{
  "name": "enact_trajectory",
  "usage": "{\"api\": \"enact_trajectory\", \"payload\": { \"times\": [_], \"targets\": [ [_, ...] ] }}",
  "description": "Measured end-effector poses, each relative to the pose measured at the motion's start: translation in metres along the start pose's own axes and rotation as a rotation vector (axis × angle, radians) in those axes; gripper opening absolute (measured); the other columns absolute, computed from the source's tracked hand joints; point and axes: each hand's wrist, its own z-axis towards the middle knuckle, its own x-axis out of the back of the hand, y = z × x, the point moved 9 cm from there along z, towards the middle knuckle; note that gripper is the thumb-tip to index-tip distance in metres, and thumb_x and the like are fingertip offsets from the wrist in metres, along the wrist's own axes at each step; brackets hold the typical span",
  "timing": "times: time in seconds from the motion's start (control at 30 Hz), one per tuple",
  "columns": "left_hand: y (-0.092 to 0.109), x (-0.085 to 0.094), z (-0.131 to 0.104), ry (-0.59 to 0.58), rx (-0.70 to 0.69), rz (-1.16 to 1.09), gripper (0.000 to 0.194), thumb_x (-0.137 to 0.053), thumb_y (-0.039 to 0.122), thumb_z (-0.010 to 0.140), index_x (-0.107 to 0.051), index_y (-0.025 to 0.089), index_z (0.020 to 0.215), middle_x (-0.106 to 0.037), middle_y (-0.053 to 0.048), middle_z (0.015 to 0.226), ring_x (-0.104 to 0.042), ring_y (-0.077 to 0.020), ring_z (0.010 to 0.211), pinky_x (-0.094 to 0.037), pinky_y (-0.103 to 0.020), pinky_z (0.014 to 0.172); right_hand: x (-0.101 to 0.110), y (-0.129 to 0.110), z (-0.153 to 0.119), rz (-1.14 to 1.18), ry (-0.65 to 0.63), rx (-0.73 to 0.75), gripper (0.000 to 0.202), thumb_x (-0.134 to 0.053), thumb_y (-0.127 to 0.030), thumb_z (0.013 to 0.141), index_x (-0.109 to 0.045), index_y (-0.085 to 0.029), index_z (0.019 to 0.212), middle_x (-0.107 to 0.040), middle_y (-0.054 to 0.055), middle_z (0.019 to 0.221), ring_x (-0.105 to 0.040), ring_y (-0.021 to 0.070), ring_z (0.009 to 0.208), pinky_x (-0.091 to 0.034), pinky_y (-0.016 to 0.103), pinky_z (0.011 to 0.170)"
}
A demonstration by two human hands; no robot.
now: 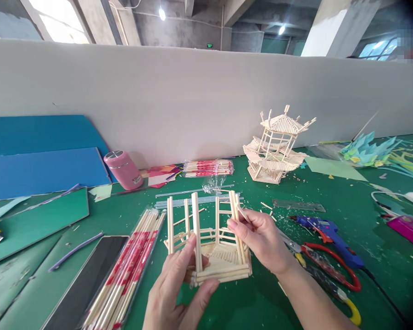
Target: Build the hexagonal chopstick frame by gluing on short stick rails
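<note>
A small pavilion frame [223,274] made of wooden sticks is held above the green table, its paired posts upright around a slatted floor. At the front left corner, my left hand [177,291] grips it, with the thumb under the base edge and a finger along a post. My right hand [261,236] is closed at the front right posts, pinching a short wooden stick [242,213] against or very close to them. Part of the floor and the left corner are hidden behind my left fingers.
A finished-looking stick pagoda [278,151] stands at the back. On the right lie a blue glue gun [333,236], red-handled scissors [351,275] and a clear ruler [298,205]. On the left are bagged chopsticks [127,270], a dark phone-like slab [89,284] and a pink flask [124,170].
</note>
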Motion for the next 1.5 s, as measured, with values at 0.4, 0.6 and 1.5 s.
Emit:
{"api": "enact_trajectory", "payload": {
  "times": [0.4,0.6,1.5],
  "targets": [
    [0.005,-0.002,-0.001,0.037,-0.087,-0.045,0.061,-0.057,0.020,0.083,-0.029,0.020,0.137,-0.063,-0.008,0.096,-0.060,-0.0160,0.079,-0.051,-0.024,0.063,0.025,-0.054,-0.030,-0.390,0.260,0.377,0.025,-0.040,-0.019,0.091,-0.055,-0.024,0.110,-0.057,0.003,0.092,-0.051,0.0151,0.089,-0.040,0.028,0.076],
    [0.011,0.002,0.000,0.092,-0.124,-0.016,0.056,-0.057,0.024,0.083,-0.033,0.020,0.134,-0.064,-0.009,0.094,-0.061,-0.0161,0.073,-0.053,-0.027,0.060,-0.018,-0.079,-0.037,-0.719,0.043,0.567,0.016,-0.051,-0.010,0.083,-0.062,-0.017,0.092,-0.055,0.004,0.082,-0.047,0.0158,0.076,-0.040,0.032,0.068],
    [-0.015,-0.024,0.024,-0.374,0.683,-0.546,0.023,-0.054,0.036,0.079,-0.056,0.014,0.073,-0.054,0.000,0.065,-0.049,-0.0122,0.060,-0.037,-0.022,0.053,-0.018,-0.064,-0.036,-0.809,0.049,0.502,0.013,-0.054,-0.016,0.084,-0.064,-0.021,0.088,-0.048,0.005,0.093,-0.042,0.0203,0.090,-0.041,0.036,0.073]
  ]
}}
